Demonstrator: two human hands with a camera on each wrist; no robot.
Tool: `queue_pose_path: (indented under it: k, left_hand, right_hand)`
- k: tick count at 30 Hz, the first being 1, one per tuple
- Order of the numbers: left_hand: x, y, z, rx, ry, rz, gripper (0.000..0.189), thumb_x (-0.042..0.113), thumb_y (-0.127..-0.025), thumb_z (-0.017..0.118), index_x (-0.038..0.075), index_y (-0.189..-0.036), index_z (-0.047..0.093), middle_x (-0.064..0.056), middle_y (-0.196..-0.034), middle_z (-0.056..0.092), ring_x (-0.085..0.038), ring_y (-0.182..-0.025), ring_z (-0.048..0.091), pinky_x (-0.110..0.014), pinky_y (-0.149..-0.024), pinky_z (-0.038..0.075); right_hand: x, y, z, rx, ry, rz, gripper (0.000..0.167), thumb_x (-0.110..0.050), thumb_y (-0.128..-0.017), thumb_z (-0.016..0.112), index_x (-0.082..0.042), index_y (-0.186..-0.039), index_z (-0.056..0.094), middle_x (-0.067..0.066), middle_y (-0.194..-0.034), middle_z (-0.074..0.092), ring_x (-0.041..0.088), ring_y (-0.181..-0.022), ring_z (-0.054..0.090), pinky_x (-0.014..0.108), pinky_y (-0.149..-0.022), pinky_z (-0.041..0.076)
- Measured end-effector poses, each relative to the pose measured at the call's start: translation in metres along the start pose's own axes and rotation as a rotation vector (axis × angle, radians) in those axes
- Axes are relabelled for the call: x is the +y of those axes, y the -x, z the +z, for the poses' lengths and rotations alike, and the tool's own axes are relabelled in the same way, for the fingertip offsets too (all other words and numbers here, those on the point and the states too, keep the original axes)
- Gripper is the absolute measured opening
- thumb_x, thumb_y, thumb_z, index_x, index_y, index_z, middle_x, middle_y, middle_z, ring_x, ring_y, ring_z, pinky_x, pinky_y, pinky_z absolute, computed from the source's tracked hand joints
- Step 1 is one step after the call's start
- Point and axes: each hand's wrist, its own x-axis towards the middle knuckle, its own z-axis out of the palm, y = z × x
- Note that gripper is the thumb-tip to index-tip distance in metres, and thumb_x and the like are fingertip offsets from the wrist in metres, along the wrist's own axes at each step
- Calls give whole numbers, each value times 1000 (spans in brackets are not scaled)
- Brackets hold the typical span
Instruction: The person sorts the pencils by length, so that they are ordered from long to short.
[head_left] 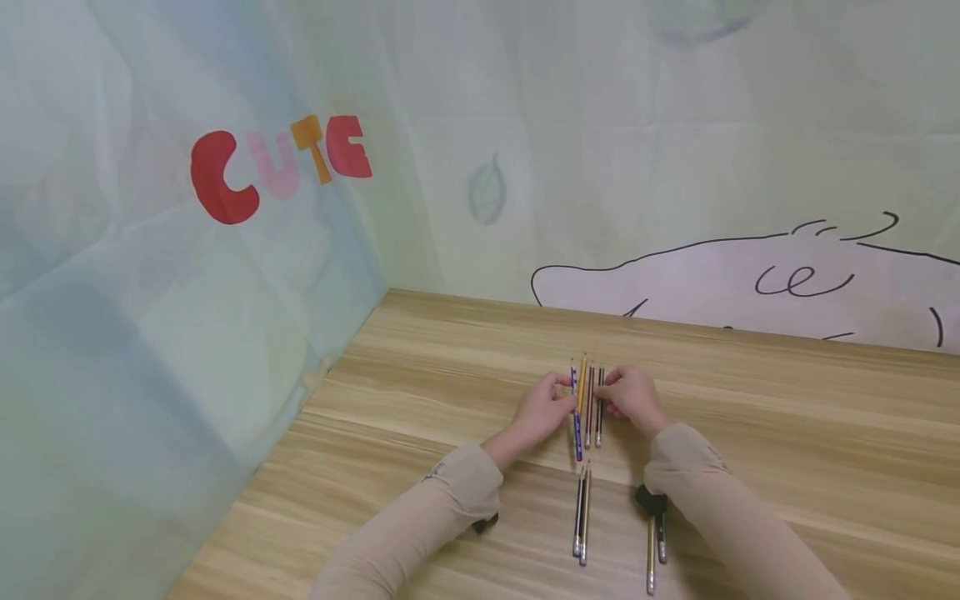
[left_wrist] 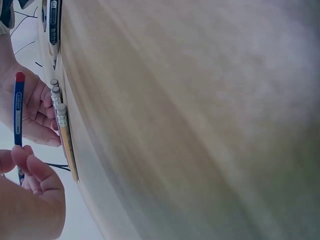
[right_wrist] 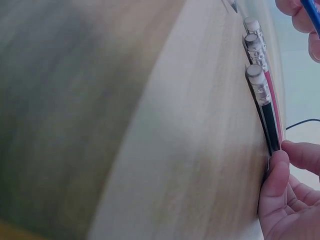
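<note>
A blue pencil (head_left: 578, 442) with a red end is pinched between the thumb and fingers of my left hand (head_left: 538, 414); in the left wrist view the blue pencil (left_wrist: 19, 107) stands clear of the tabletop. Just right of it lie a yellow pencil (head_left: 582, 375) and a dark red pencil (head_left: 588, 427), side by side. My right hand (head_left: 633, 395) pinches a black pencil (head_left: 599, 432) at the right of this row. White erasers in silver ferrules cap the black pencil (right_wrist: 267, 115) and its neighbours in the right wrist view.
Nearer on the wood-grain table (head_left: 420, 375) lie a black pencil (head_left: 578, 517) and a lighter pencil (head_left: 585, 527). Two more, a gold pencil (head_left: 651, 554) and a dark pencil (head_left: 662, 540), lie beside the right sleeve (head_left: 693, 467). Printed cloth walls (head_left: 465, 100) border the table behind and left.
</note>
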Motion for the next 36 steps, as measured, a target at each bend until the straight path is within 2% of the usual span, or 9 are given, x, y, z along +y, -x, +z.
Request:
queue_pose_path:
  k: [8,15,23,28,36]
  left_hand:
    - [7,-3,5,-10,8,16,29,16,-82,57,9,-110,52,-2,-72,58,-9,-56,49,-19,-50,42]
    - [13,-11,12,-49,-44,48,28,15,-82,58,8,-109,53,-3,-74,60,-8,-54,47,-18,-46,39]
    - [15,-18,21,-73,-71,11,30,15,-82,58,9,-110,53,1,-68,56,-8,-51,46,-18,-44,38]
    - [16,-24,26,-69,-130,16,32,17,-82,58,10,-112,53,2,-68,56,-8,-52,47,-19,-45,40]
    - [20,-32,34,-65,-237,14,32,22,-82,58,14,-113,54,4,-65,54,-7,-48,43,-18,-43,37]
  right_hand:
    - [1,2,-12,-16,-14,0,25,-7,-79,60,5,-100,52,8,-71,58,11,-52,53,22,-48,47]
    - [1,4,-29,-20,1,-67,28,-8,-82,56,7,-104,50,8,-69,57,11,-54,53,25,-51,49]
    - [1,13,-47,-50,18,-80,28,-9,-83,55,7,-106,49,10,-73,58,11,-55,53,26,-54,49]
    - [4,17,-52,-58,40,-96,30,-9,-83,55,7,-107,48,8,-67,57,10,-52,51,25,-52,47]
    - [11,24,-61,-61,39,-129,30,-8,-82,56,8,-106,48,11,-68,58,12,-54,52,26,-52,47]
